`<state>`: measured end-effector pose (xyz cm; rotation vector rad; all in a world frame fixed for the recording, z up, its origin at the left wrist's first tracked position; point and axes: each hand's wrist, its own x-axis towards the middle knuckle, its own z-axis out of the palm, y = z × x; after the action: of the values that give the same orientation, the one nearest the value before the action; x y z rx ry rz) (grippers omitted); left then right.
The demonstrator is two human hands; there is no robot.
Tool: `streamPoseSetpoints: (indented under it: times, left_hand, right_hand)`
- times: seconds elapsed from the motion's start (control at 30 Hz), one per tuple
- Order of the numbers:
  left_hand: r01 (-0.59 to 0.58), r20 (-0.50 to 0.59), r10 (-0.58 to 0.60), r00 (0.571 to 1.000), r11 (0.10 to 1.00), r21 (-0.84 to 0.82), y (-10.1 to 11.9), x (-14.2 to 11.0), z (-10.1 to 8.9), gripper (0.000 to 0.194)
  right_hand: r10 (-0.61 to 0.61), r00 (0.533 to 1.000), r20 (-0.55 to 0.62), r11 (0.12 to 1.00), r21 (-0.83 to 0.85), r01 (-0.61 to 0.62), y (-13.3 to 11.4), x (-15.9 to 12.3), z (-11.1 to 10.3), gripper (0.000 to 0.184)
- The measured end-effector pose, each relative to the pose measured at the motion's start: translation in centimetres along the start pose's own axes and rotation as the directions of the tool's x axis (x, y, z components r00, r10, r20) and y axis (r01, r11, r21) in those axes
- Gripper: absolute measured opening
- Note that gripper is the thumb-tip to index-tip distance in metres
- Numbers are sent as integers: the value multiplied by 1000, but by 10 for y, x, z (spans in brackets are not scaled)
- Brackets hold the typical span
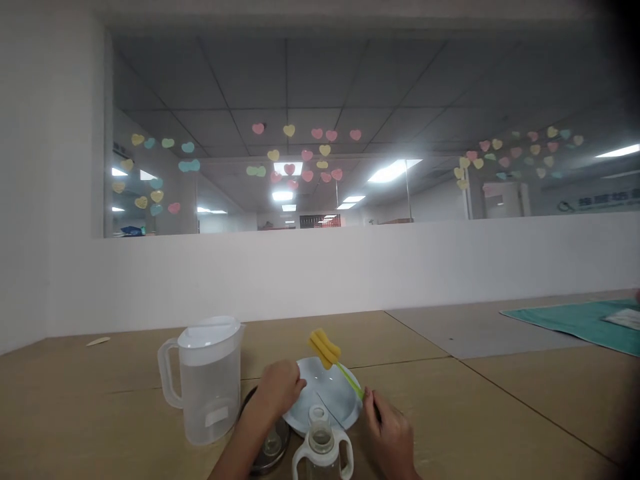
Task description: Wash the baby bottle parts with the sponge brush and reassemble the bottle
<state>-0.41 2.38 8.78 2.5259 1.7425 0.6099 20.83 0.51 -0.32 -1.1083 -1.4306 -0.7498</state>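
Note:
My right hand (389, 430) is closed around the green handle of a bottle brush (325, 348), whose yellow sponge head points up and left above the bowl. My left hand (281, 388) is curled shut at the left rim of a pale, shallow bowl (345, 413); whatever its fingers hold, if anything, is hidden. Between my hands, near the bottom edge, stands a clear baby bottle (321, 440) with an open neck and two white side handles. A small white ring-like part (319, 413) shows just behind it. Under my left forearm lies a dark round dish (280, 457) with a clear piece in it.
A clear plastic pitcher (210, 400) with a white lid stands left of my left hand. On the brown table (475, 427) a teal cloth (565, 320) lies at far right. A white wall (325, 273) with a window (325, 80) bearing heart stickers rises behind.

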Motion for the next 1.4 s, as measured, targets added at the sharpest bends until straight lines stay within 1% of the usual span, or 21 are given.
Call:
streamPoseSetpoints:
  times: [0.03,0.1,0.17,0.23,0.4,0.5,0.57,0.6,0.67,0.73,0.8,0.87,0.93,1.0,1.03,1.1,1.13,1.17,1.23,1.3,1.4]
  left_hand:
    - [-54,10,54,998,998,15,5,1,6,31]
    - [-134,113,137,984,990,-39,12,3,18,36]
    - [-149,224,175,959,980,-129,12,4,31,36]
    - [-147,281,197,939,971,-191,9,6,43,32]
    - [-117,262,192,946,954,-274,-1,10,59,26]
    - [-74,283,170,944,944,-320,-4,13,60,31]
    - [-56,241,167,956,910,-411,-4,16,56,38]
    - [-43,199,158,967,873,-486,-3,17,53,39]
    - [-23,85,105,991,751,-660,-1,19,44,37]
    - [-6,11,25,1000,577,-817,3,20,32,38]
    - [7,-5,-30,1000,390,-921,7,19,21,48]
    - [12,3,-45,999,211,-977,12,16,10,60]
    - [-7,-11,-55,998,73,-997,16,13,2,68]
    - [-46,-46,-67,997,-6,-999,19,10,-4,71]
    - [-67,-66,-71,995,-21,-998,20,9,-6,71]
    - [-119,-120,-73,990,16,-993,21,8,-9,68]
    - [-156,-162,-77,984,80,-984,21,8,-10,65]
    - [-195,-211,-79,974,177,-965,20,8,-11,60]
    - [-252,-307,-69,949,414,-874,18,7,-13,48]
    - [-262,-367,-45,929,618,-741,16,5,-18,39]
    - [-197,-401,-38,915,825,-529,11,-1,-31,31]
  right_hand:
    - [12,1000,0,1000,-1,-12,0,0,0,47]
    - [21,1000,2,1000,-3,-21,1,0,-1,47]
    - [13,1000,3,1000,-5,-13,2,0,-1,47]
    - [-1,1000,-3,1000,-9,1,3,1,-1,47]
    - [1,1000,-16,1000,22,-1,2,2,-2,48]
    - [7,1000,-24,1000,18,-6,2,2,-1,49]
    - [21,1000,-21,1000,14,-21,3,1,-1,50]
    - [34,999,-17,999,18,-33,4,1,0,49]
    - [69,997,-20,997,35,-68,4,0,-1,50]
    - [108,993,-38,993,52,-106,4,0,-1,51]
    - [132,990,-54,990,51,-130,4,0,-2,53]
    - [130,991,-32,991,36,-129,4,0,-2,54]
    - [120,993,18,993,9,-120,5,-1,-1,53]
    - [104,993,61,995,-13,-104,4,-1,0,53]
    - [92,993,74,996,-19,-91,4,-2,1,54]
    - [50,995,86,999,-20,-48,3,-2,2,54]
    - [20,996,83,1000,-17,-19,3,-2,2,53]
    - [-11,997,76,1000,-16,12,3,-2,2,53]
    - [-65,997,53,998,-16,65,2,-2,3,52]
    - [-92,995,28,996,-14,93,2,-3,3,51]
    - [-85,996,16,996,-5,85,2,-3,3,49]
